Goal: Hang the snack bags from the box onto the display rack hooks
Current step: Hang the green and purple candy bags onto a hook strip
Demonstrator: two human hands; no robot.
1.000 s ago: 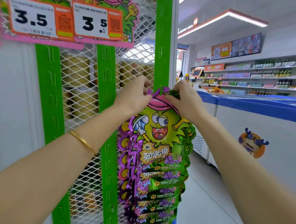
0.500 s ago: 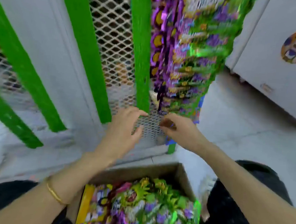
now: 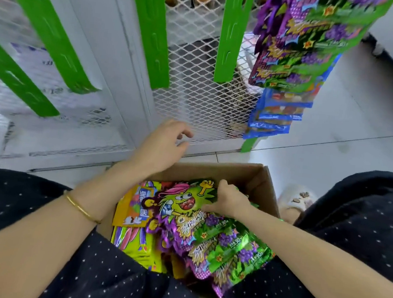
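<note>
Refill underway: came down from white mesh display rack [image 3: 196, 95] to brown cardboard box [image 3: 255, 179]; right hand [image 3: 230, 199] clamped on green-purple snack bags [image 3: 185, 203], left hand [image 3: 161, 147] loose, empty.

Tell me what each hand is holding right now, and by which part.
The right hand grips the top snack bag in the box by its upper edge. The left hand holds nothing, hovering over the box's far rim.
</note>
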